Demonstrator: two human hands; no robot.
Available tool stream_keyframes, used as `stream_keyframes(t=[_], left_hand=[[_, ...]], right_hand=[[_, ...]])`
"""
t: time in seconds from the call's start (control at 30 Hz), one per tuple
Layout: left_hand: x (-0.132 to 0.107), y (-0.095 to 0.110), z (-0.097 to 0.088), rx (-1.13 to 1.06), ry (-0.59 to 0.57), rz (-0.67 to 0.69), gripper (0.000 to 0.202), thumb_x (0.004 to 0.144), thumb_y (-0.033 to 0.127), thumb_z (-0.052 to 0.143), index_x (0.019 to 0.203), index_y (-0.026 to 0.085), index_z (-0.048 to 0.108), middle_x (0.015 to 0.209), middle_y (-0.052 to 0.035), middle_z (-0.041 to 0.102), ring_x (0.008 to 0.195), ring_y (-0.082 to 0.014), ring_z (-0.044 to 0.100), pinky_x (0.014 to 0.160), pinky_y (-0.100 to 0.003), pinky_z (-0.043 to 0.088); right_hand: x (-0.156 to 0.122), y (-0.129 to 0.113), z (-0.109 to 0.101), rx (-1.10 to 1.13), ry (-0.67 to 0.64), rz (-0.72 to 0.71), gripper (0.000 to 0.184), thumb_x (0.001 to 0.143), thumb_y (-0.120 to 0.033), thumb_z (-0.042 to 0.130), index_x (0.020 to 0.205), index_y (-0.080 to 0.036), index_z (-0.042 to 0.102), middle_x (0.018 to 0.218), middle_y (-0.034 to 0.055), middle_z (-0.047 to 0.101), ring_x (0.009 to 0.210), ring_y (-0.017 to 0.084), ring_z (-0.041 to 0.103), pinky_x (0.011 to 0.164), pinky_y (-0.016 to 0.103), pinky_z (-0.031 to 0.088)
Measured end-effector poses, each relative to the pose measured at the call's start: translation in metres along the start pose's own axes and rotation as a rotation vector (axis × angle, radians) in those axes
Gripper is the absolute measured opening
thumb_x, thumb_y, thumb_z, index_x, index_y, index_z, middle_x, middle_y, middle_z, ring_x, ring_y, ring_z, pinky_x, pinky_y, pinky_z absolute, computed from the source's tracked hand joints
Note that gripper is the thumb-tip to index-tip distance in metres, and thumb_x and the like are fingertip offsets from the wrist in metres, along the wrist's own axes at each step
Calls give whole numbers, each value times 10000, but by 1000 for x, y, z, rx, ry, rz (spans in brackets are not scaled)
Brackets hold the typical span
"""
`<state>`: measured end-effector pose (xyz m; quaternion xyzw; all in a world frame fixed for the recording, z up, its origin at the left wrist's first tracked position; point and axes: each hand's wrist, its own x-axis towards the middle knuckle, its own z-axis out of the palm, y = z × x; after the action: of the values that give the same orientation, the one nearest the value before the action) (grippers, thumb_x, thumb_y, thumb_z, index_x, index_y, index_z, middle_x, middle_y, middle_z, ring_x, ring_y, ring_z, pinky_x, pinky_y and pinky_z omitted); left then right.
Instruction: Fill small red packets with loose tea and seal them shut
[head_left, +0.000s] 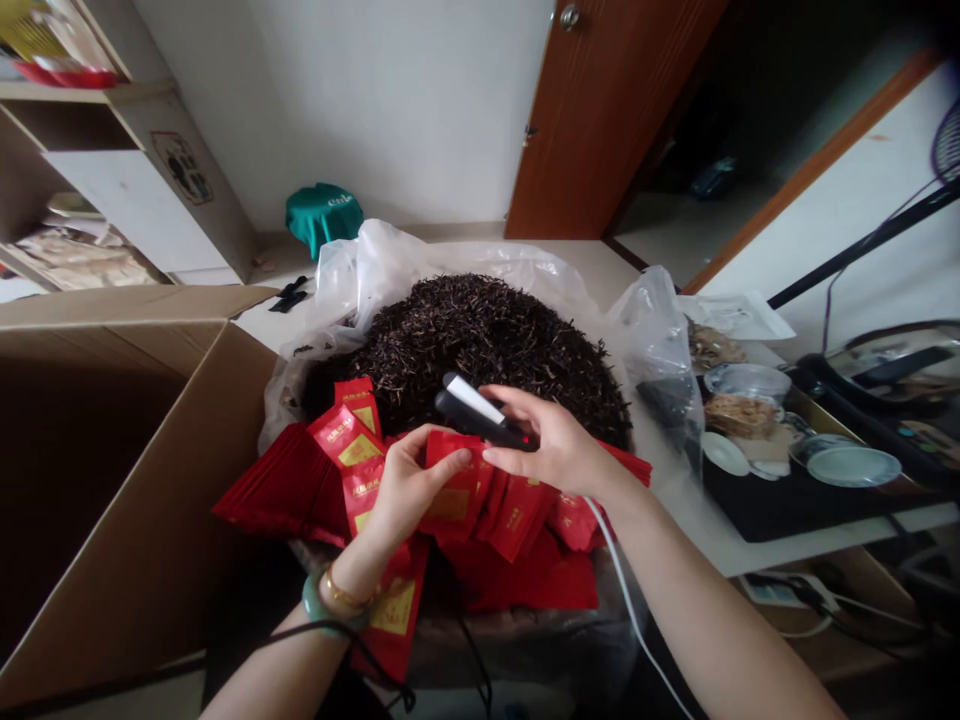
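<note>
The packets (351, 436) look glossy and foil-like, the device (469, 414) smooth plastic, the leaves (487, 325) rough, the bag (660, 335) crinkled, shiny plastic, the box (202, 420) matt cardboard, the door (592, 120) smooth wood, its knob (570, 17) polished metal.

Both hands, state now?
Left hand: closed, pinching a red-and-gold packet at its top.
Right hand: closed, holding a black-and-white handheld sealer.

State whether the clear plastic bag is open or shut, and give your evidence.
The clear plastic bag is open: its rim lies spread apart, exposing the heap of dark dried leaves.
</note>
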<state>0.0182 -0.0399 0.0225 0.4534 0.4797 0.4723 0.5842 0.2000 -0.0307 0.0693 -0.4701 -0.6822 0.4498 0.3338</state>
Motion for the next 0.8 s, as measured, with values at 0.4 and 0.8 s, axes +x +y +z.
stream_keyframes(t=[0.4,0.8], left_hand=[[-1,1,1,-35,9,-23,379,632,515,746,592,142,693,570,-5,664,511,-110,542,477,-200,431],[13,15,-31,-104,270,-17,503,633,599,723,836,139,743,567,-7,665,472,-127,571,459,-220,462]], right_hand=[[4,2,26,25,158,-21,388,732,-251,637,1110,-194,569,723,-9,639,697,164,620,707,299,495],[10,17,-7,-204,236,91,575,754,-358,682,1271,-207,480,864,32,688,789,202,660,783,356,505]])
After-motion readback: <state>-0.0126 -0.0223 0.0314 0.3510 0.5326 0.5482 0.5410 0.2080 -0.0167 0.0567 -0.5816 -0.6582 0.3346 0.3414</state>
